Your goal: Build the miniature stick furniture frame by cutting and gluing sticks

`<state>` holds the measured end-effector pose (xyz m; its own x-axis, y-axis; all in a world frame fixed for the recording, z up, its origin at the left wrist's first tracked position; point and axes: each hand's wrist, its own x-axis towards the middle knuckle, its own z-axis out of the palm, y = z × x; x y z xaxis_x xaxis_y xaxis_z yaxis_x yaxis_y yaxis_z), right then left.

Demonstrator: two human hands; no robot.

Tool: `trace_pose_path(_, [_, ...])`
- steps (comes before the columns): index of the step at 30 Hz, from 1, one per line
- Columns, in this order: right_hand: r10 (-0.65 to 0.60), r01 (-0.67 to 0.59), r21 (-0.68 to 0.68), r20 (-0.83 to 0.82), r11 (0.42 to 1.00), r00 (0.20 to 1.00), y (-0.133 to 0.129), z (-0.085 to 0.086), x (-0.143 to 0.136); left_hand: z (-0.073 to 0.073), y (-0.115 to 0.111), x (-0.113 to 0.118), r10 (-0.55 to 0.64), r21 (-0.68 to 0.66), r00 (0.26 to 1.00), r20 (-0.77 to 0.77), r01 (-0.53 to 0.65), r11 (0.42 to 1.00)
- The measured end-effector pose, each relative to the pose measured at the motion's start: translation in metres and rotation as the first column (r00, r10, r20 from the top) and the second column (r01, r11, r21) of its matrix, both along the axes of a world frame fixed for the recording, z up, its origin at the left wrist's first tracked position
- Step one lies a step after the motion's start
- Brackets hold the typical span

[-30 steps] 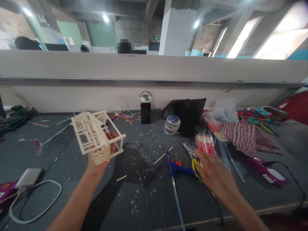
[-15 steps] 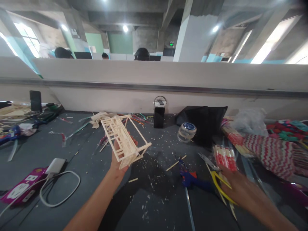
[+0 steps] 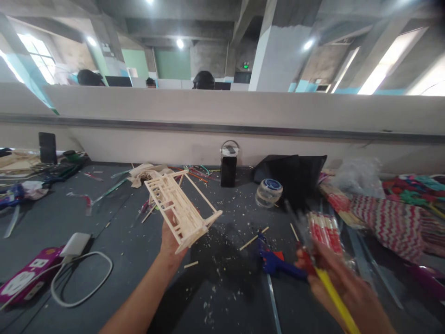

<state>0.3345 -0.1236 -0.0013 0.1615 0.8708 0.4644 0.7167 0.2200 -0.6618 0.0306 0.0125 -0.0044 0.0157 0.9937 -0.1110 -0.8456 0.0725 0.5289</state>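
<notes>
Left of the blue, pistol-shaped glue gun [image 3: 276, 264], the left hand [image 3: 171, 237] grasps an openwork frame of pale wooden sticks [image 3: 187, 215], raised and tilted over the dark grey surface [image 3: 139, 264]. Its grip comes from underneath, seemingly so the slatted upper face is left uncovered. Just right of the gun, the right hand [image 3: 349, 278] is closed around a metal-tipped tool with a red-and-yellow handle [image 3: 330, 288]; blur hides the finger placement. The tip points away from the person, probably for control. Between gun and frame, only flat litter such as a thin pale stick [image 3: 253, 240] lies, giving sideways room. Beyond the gun, a round clear blue-lidded jar [image 3: 267, 195] and a long white partition [image 3: 156, 104] limit forward reach; right of it, a packet of red-and-white sticks [image 3: 325, 229] crowds the right hand.
</notes>
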Motion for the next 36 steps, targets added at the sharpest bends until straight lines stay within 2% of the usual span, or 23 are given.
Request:
trace_pose_path(5, [0.219, -0.216, -0.036, 0.163, 0.976, 0.962, 0.002, 0.0, -0.053, 0.006, -0.005, 0.003, 0.081, 0.019, 0.996, 0.027, -0.081, 0.997])
trace_pose_path(10, [0.32, -0.33, 0.001, 0.244, 0.944, 0.915, 0.015, 0.004, -0.076, 0.007, -0.009, 0.002, 0.104, 0.031, 0.995, 0.008, -0.104, 0.994])
trace_pose_path(15, [0.336, -0.359, 0.02, 0.303, 0.933, 0.892, 0.021, 0.01, -0.081, 0.007, -0.008, -0.001, 0.051, -0.001, 0.998, 0.036, -0.051, 0.999])
trace_pose_path(23, [0.326, -0.367, 0.048, 0.363, 0.929, 0.873, 0.026, 0.006, -0.08, 0.006, -0.006, -0.005, 0.019, 0.009, 0.999, 0.033, -0.02, 1.0])
trace_pose_path(28, [0.322, -0.365, 0.044, 0.384, 0.93, 0.866, 0.025, 0.007, -0.081, 0.009, -0.006, -0.005, 0.045, -0.007, 0.998, 0.035, -0.045, 0.999])
trace_pose_path(36, [0.314, -0.354, 0.02, 0.421, 0.935, 0.851, 0.025, 0.007, -0.079, 0.012, -0.009, -0.004, 0.05, 0.057, 0.998, 0.022, -0.051, 0.997])
